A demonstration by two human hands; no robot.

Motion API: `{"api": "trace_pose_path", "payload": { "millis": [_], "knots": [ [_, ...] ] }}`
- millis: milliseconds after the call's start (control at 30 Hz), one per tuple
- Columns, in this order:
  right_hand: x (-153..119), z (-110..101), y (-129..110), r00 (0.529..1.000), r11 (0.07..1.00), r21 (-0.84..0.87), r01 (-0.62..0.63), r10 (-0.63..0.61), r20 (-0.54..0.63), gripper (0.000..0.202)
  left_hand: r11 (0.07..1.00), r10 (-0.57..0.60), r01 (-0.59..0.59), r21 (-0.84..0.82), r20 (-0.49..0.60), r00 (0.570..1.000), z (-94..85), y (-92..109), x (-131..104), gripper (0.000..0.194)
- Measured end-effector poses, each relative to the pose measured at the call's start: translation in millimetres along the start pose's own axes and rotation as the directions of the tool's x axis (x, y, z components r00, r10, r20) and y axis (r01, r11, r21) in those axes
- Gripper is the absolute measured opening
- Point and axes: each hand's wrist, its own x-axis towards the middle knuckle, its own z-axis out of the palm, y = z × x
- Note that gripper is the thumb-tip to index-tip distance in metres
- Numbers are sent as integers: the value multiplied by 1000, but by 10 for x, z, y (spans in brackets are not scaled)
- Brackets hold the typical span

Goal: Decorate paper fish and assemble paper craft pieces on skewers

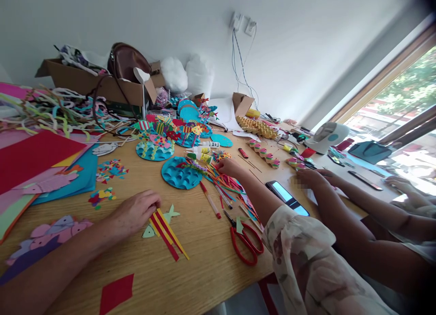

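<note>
My left hand (141,208) pinches several red and yellow paper strips (170,235) that fan out over the table. Under and beside them lies a pale green paper fish (149,232). Farther off, my right hand (227,166) reaches into a pile of coloured paper strips (229,181); its fingertips are too small to make out. Left of that pile is a round blue piece with curled paper waves (181,173). Red-handled scissors (245,242) lie in front of my right forearm, with a pale green scrap on them. A red paper piece (116,293) rests near the front edge.
Red and blue paper sheets (37,158), paper confetti (111,170) and cut fish (63,228) cover the left side. Glue bottles (200,150), pens (210,200) and a phone (287,198) lie mid-table. Another person's arms (344,201) extend from the right. A cardboard box (91,86) stands behind.
</note>
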Motion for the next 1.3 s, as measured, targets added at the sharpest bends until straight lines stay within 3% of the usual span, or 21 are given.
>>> {"api": "trace_pose_path", "payload": {
  "millis": [233, 467, 600, 700, 933, 1300],
  "knots": [
    [-35, -76, 24, 999, 999, -32, -38, 37, -20, 19, 1000, 6, -6, -5, -17, 1000, 2, -6, 9, 22],
    [-5, 39, 14, 997, 998, -42, -56, 58, 53, 30, 1000, 7, -7, 1, -5, 1000, 1, -1, 0, 23],
    [6, 16, 7, 997, 997, 0, -73, 73, 22, 24, 1000, 9, -9, 4, -1, 1000, 14, -15, 3, 24],
    [-6, -51, 26, 995, 994, 69, -89, 92, -41, 12, 1000, 7, -7, 0, -4, 1000, 21, -25, 4, 24],
    [-43, -196, 101, 973, 936, 333, -114, 173, -152, 9, 999, 33, -33, -4, -38, 999, 32, -52, 11, 21],
    [-100, -333, 162, 930, 682, 726, 89, 205, -307, 14, 999, 21, -20, 29, -32, 999, 23, -47, 7, 21]
  ]
}}
